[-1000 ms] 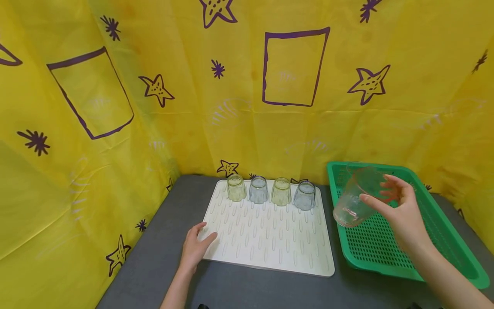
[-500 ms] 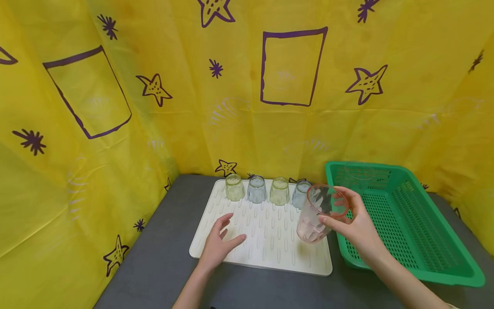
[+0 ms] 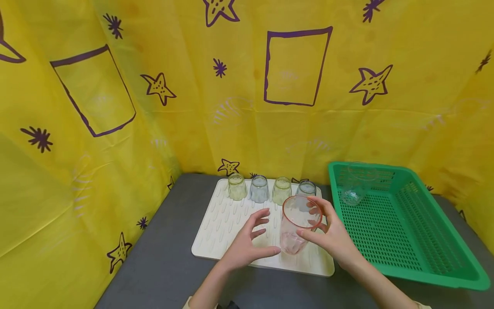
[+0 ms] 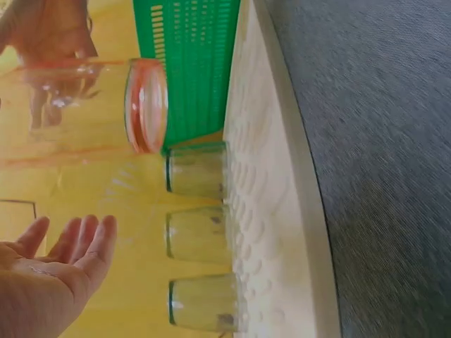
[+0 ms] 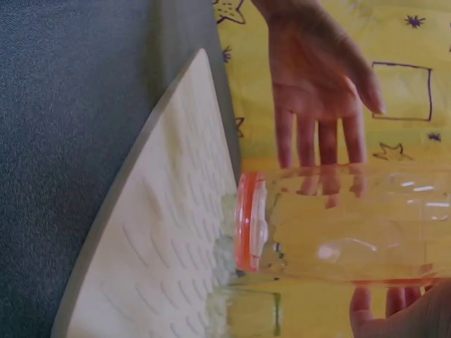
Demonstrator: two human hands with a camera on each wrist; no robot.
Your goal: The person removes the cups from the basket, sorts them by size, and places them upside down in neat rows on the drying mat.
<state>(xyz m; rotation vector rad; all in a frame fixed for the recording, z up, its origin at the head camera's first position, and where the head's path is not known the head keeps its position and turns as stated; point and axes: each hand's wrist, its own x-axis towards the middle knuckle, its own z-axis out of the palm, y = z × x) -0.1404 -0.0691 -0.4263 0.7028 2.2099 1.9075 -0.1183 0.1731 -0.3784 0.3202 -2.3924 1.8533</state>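
A clear pink glass with a red-orange rim stands upright in the air over the right part of the white ridged mat. My right hand grips it from the right side, thumb in front and fingers behind. Close to the glass on its left is my left hand, fingers spread and holding nothing. A gap shows between the left fingers and the glass in the left wrist view. Several smaller glasses line the mat's back edge, pale green and pale blue by turns.
A green perforated basket stands to the right of the mat, with a clear glass at its back left corner. Yellow cloth with purple drawings hangs behind and at the left. The tabletop is dark grey.
My right hand has carried the pink glass left from above the basket to over the mat, turning it upright. My left hand has moved right from the mat's left edge toward the glass.
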